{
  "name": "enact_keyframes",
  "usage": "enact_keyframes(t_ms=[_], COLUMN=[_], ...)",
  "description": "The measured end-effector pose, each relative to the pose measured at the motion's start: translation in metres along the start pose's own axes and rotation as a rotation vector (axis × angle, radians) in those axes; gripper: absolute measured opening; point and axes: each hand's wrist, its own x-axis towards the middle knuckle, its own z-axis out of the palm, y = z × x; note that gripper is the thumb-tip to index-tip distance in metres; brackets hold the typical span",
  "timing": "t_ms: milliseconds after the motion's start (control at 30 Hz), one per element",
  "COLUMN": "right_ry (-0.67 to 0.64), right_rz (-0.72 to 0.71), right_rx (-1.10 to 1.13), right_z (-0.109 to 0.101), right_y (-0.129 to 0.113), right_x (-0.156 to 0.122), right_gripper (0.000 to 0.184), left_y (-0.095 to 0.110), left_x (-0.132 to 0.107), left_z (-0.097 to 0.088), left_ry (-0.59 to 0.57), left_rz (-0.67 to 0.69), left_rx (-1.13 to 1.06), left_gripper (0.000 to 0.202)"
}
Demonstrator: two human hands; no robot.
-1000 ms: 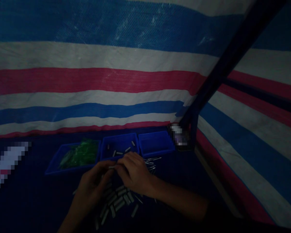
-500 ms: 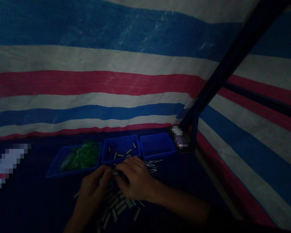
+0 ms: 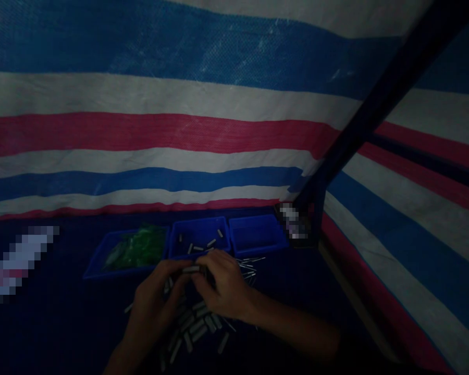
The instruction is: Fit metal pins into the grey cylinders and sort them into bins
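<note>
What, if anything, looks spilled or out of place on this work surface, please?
Small pale tubes lie scattered loose under the left hand and right hand, outside the blue trays; thin pins are strewn beside the right hand too. Both hands pinch one tube.

A left patch [image 3: 19, 263] and a smaller patch [image 3: 293, 221] by the post [image 3: 375, 109] were pixelated beyond reading. The left hand [image 3: 156, 302] and right hand [image 3: 224, 286] covered part of the grey cylinders [image 3: 197, 328]. The small grey piece [image 3: 190, 269] they pinched was too dim to identify. The left forearm ran off the bottom edge
</note>
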Motion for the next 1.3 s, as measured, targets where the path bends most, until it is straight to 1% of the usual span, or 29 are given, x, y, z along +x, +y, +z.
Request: enact_keyframes(t_ms=[100,200,267,400,567,667,767,800,867,967,1033,1100,1133,1200,1300], right_ry=[0.063,0.086,0.083,0.068,0.052,0.023,0.011,0.008,0.001,0.027,0.073,0.135,0.165,0.201,0.191], right_rz=[-0.038,-0.122,-0.14,-0.101,-0.056,-0.026,-0.018,-0.027,-0.049,-0.058,-0.023,0.029,0.053,0.084,0.1], right_rx=[0.024,-0.014,-0.049,-0.085,-0.111,-0.085,-0.065,-0.068,-0.08,-0.107,-0.147,-0.196,-0.218,-0.257,-0.329], right_z=[0.001,0.002,0.002,0.001,-0.003,-0.003,0.001,0.002,0.005,0.007,0.007,0.006,0.005,0.005,0.007], right_y=[-0.001,-0.003,-0.004,-0.004,-0.004,-0.004,-0.004,-0.004,-0.003,0.003,0.009,0.016,0.019,0.024,0.027], right_x=[-0.002,-0.003,-0.003,0.0,0.003,0.002,-0.001,-0.002,-0.003,-0.004,-0.003,-0.001,-0.001,-0.001,-0.002], right_gripper=[0.023,0.014,0.011,0.016,0.024,0.018,0.018,0.016,0.013,0.012,0.012,0.014,0.015,0.017,0.019], left_y=[0.003,0.004,0.005,0.005,0.004,0.004,0.003,0.003,0.001,-0.004,-0.009,-0.015,-0.017,-0.021,-0.024], left_x=[-0.001,-0.002,-0.002,-0.001,-0.001,0.0,0.002,0.003,0.005,0.005,0.003,0.0,-0.002,-0.005,-0.007], left_z=[-0.001,-0.002,-0.002,-0.002,0.0,-0.002,-0.005,-0.006,-0.007,-0.006,-0.003,0.001,0.003,0.006,0.009], left_ry=[-0.012,-0.058,-0.079,-0.051,-0.006,0.001,-0.008,-0.024,-0.105,-0.305,-0.432,-0.528,-0.559,-0.583,-0.573], left_rz=[-0.029,-0.031,-0.033,-0.024,0.034,0.025,0.002,-0.007,-0.021,0.01,0.052,0.092,0.112,0.144,0.17], left_rx=[0.001,-0.017,-0.028,-0.047,-0.047,-0.048,-0.048,-0.045,-0.035,0.006,0.077,0.163,0.199,0.255,0.295], left_gripper=[0.025,0.028,0.03,0.027,0.025,0.025,0.026,0.027,0.028,0.028,0.023,0.02,0.021,0.02,0.017])
